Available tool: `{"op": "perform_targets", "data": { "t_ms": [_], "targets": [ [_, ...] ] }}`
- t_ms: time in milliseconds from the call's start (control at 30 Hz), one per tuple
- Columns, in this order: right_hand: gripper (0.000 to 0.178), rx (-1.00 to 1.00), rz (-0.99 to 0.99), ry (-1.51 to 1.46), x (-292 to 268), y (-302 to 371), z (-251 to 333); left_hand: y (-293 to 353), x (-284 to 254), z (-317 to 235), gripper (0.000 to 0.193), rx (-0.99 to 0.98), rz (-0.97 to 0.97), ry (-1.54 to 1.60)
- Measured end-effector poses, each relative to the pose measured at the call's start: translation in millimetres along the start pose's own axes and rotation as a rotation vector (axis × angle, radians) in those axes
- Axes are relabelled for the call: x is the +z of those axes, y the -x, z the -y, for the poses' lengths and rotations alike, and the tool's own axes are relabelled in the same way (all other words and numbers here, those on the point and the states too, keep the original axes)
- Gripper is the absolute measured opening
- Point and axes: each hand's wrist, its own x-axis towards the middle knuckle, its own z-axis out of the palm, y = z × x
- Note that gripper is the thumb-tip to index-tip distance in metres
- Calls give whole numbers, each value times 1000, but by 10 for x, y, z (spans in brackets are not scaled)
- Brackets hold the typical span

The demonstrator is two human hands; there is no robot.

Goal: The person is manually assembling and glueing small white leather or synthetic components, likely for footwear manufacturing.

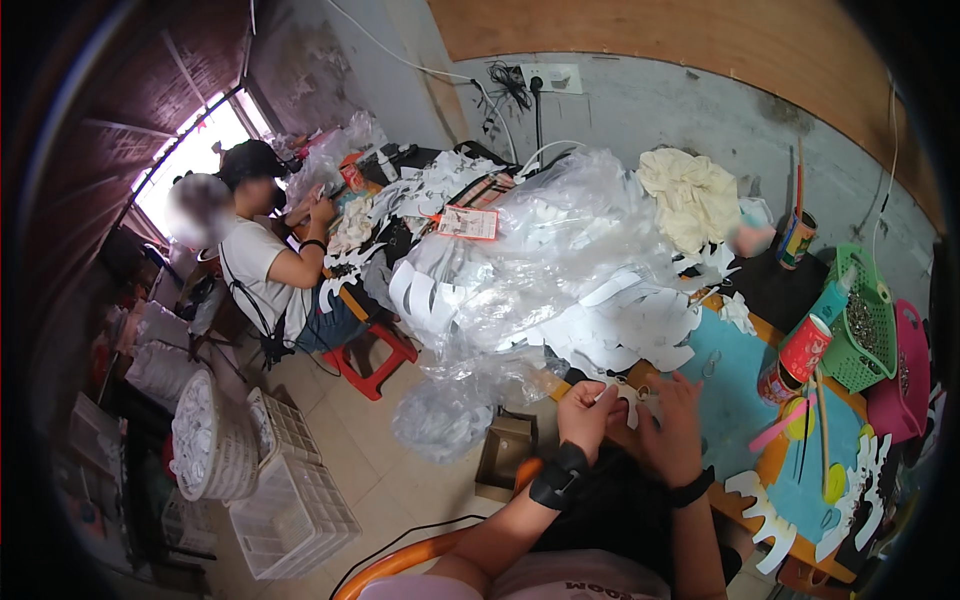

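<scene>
Over the near edge of the table, my left hand (583, 415) is closed, its thumb and finger pinching a small white piece (602, 394). Close beside it on the right, my right hand (672, 428) has its fingers bent toward the left one. A small pale ring-like bit (643, 393) shows at its thumb and fingertips, too small to name. Just beyond both hands lies a heap of white cut-out sheets (625, 325), partly under clear plastic bags (560, 225). On the blue mat (735, 390) to the right rests a small wire loop (711, 364).
At right stand a red patterned cup (803, 348), a green basket (862, 340) of small metal parts and a pink container (905, 385). White toothed cut-outs (765, 520) overhang the near edge. White crates (290, 515) stand on the floor; a co-worker (270, 240) sits at far left.
</scene>
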Motion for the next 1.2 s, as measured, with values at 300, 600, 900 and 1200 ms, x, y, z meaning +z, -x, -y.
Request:
{"op": "perform_targets", "data": {
  "t_ms": [300, 600, 900, 1200],
  "targets": [
    [34, 24, -57, -65, -143, 80, 177, 166, -91, 56, 11, 224, -95, -130],
    [30, 1, -150, -63, -211, 76, 213, 174, -81, 56, 12, 309, -151, -177],
    [27, 19, -187, -70, -194, 117, 129, 224, 6, 31, 17, 407, -118, -157],
    [23, -1, -159, -111, -164, 173, 195, 300, 16, 20, 14, 298, -125, -165]
  ]
}}
